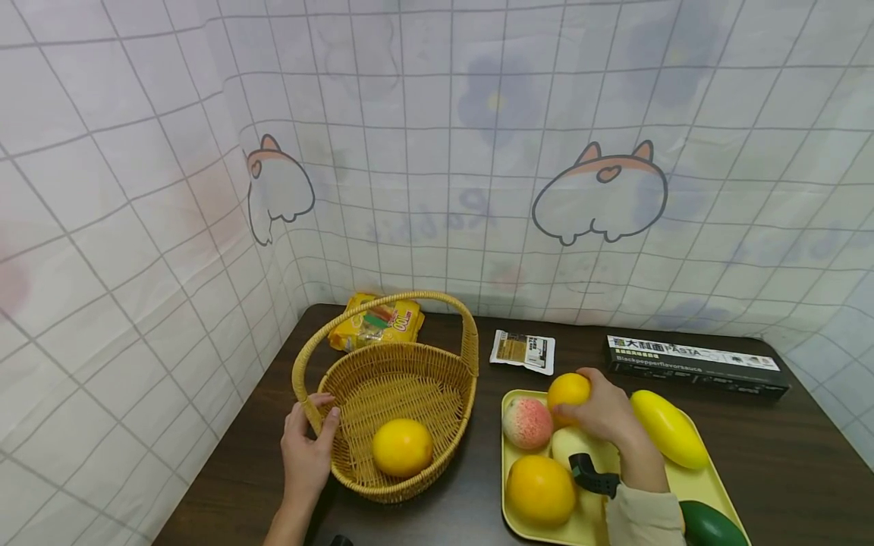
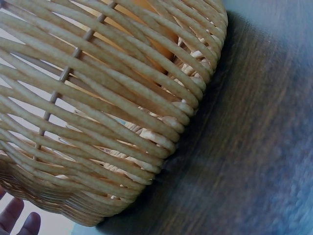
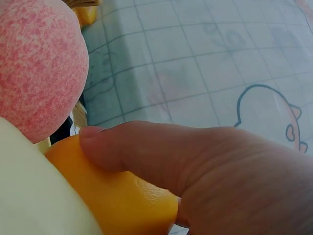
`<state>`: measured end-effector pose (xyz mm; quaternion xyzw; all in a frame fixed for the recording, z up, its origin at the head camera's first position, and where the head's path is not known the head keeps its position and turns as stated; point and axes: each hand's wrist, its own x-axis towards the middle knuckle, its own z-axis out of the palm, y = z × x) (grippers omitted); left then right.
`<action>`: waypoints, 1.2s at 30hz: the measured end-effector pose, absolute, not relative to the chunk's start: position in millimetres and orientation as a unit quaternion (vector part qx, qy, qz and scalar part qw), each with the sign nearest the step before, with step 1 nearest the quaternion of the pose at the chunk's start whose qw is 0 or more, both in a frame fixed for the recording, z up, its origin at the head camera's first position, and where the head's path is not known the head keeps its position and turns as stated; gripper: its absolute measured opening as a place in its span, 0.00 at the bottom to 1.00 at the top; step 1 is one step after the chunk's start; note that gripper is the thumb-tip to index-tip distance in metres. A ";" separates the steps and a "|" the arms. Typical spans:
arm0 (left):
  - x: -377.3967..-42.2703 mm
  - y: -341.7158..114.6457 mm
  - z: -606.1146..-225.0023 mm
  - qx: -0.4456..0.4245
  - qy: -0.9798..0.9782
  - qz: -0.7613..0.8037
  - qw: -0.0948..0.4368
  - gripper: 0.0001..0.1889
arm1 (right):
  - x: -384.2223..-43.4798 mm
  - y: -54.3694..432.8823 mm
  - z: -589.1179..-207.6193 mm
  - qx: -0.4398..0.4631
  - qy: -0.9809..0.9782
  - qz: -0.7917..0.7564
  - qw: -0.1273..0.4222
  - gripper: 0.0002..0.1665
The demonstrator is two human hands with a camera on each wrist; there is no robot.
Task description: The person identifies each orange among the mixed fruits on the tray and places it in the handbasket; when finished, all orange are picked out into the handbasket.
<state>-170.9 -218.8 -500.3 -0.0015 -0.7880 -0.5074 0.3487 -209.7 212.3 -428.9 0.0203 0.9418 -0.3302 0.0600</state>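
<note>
In the head view my left hand (image 1: 307, 447) grips the left side of a wicker basket (image 1: 437, 470) where its handle meets the rim. A round yellow-orange fruit (image 1: 403, 447) lies inside the basket. My right hand (image 1: 608, 406) holds an orange (image 1: 569, 394) at the back of a yellow tray (image 1: 710, 481). Its thumb presses on the orange (image 3: 117, 196) in the right wrist view. Beside the orange is a pink peach (image 1: 527, 423), with a pale cream fruit (image 1: 572, 446) partly hidden under my wrist. Woven basket wall (image 2: 98, 107) fills much of the left wrist view.
The tray also carries a large yellow-orange fruit (image 1: 541, 489), a long yellow fruit (image 1: 669, 428) and a dark green one (image 1: 713, 523). Behind are a yellow packet (image 1: 382, 322), a small white sachet (image 1: 523, 352) and a black pasta box (image 1: 696, 364), before a cloth-covered wall.
</note>
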 end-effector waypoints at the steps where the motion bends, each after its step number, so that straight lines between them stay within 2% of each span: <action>1: -170.9 -218.8 -500.4 -0.002 -0.788 -0.508 0.348 0.11 | -209.4 212.2 -428.1 0.022 0.940 -0.335 0.058 0.52; 11: -170.9 -219.2 -502.2 0.004 -0.788 -0.511 0.345 0.11 | -208.7 211.7 -424.1 0.026 0.932 -0.358 0.054 0.54; 19: -170.7 -219.1 -501.9 0.005 -0.789 -0.512 0.341 0.11 | -209.0 211.4 -424.9 0.032 0.924 -0.379 0.042 0.52; 36: -170.5 -218.5 -500.6 0.004 -0.787 -0.517 0.337 0.11 | -211.2 210.3 -424.7 0.046 0.906 -0.421 0.001 0.53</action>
